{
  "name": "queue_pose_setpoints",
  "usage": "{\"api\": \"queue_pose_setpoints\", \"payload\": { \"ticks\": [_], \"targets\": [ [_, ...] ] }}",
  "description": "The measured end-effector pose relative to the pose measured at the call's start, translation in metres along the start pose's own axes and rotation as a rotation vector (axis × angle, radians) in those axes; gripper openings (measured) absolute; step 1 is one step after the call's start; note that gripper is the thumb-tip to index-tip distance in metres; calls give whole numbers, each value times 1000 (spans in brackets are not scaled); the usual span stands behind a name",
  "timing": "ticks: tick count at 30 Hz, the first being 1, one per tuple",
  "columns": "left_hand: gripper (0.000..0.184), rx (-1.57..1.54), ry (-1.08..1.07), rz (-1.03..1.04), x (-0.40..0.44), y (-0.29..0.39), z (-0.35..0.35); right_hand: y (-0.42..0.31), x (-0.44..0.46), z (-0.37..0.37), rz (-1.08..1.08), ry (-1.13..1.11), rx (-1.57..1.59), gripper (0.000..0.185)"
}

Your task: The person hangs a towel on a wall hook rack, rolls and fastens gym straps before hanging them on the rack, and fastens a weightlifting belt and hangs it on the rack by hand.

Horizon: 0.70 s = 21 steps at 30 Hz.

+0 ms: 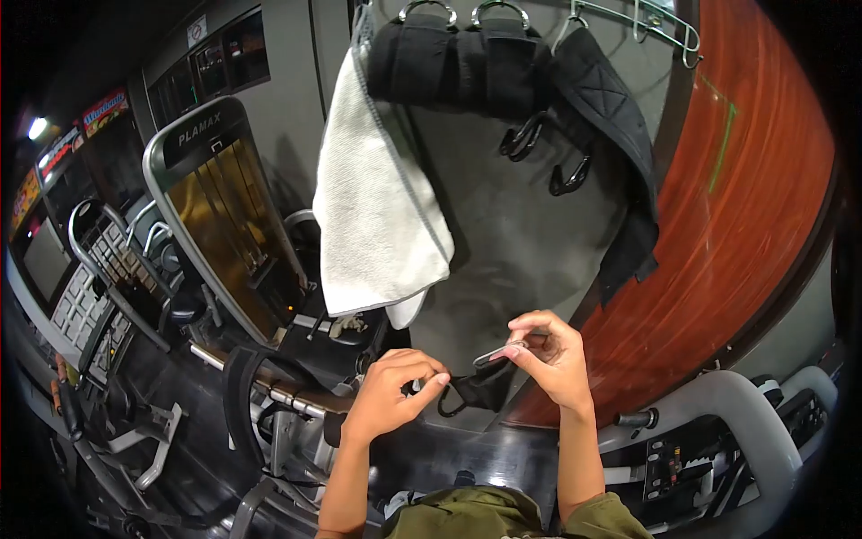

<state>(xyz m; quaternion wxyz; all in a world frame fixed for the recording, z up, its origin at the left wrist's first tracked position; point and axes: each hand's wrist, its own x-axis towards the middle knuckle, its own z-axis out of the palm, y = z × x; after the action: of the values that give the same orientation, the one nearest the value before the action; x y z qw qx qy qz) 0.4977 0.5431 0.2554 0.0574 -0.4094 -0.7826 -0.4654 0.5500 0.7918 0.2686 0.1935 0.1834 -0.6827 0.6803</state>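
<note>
My left hand is closed, thumb and fingertips together at the left end of a black strap, near its dark loop. With thumb and fingers my right hand pinches a silver metal ring at the strap's upper right. The strap hangs between both hands at waist height. Above them, a white towel hangs at left, beside a rolled black padded strap with metal D-rings. Black lifting hooks and a wide black strap hang to the right.
A wire rack on the wall bears the hanging gear. Red wood-grain panelling curves along the right. A weight-stack machine stands at left, with a padded bench and metal frames below. Another grey machine frame is at lower right.
</note>
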Motion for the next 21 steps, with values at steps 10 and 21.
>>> {"api": "queue_pose_setpoints", "payload": {
  "ticks": [10,21],
  "targets": [
    [38,-235,228,143,49,39,36,-39,39,-3,-38,-29,-64,33],
    [16,-33,443,274,85,79,42,-65,39,-23,-250,114,-151,39]
  ]
}}
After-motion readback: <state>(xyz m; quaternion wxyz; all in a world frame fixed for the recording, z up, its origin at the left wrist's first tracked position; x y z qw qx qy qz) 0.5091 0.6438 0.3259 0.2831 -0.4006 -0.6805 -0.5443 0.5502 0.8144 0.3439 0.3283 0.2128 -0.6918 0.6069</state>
